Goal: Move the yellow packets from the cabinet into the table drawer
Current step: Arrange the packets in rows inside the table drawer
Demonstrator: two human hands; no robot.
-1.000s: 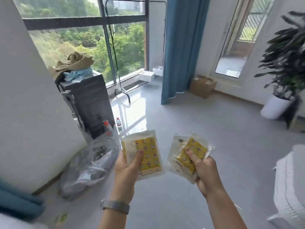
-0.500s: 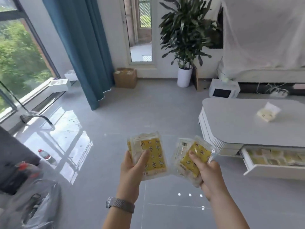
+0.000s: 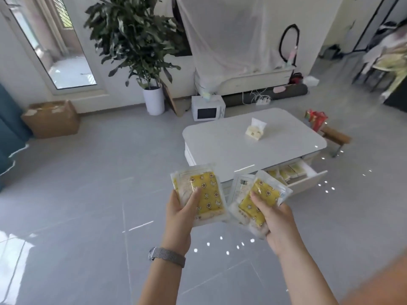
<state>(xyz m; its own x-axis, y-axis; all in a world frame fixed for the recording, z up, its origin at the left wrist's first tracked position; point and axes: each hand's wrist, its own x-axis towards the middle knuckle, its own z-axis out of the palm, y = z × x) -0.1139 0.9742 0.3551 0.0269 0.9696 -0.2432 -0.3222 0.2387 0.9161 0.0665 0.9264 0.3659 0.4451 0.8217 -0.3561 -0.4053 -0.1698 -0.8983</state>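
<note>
There is a single view, from a wide-angle camera worn on the person's head. It looks forward and steeply down across a glossy grey tiled floor [image 3: 77,216], with straight lines bowing toward the edges. Nearest the lens, low in the picture's middle, the two forearms reach away from it, ending in the left hand [image 3: 179,216] and the right hand [image 3: 275,221]. Beyond them, right of centre, stands the low white rounded-corner table [image 3: 220,142], seen from above and at an angle, its open white drawer [image 3: 308,179] facing the lower right. The far wall with the tall leafy potted plant [image 3: 134,40] fills the upper part.
</note>
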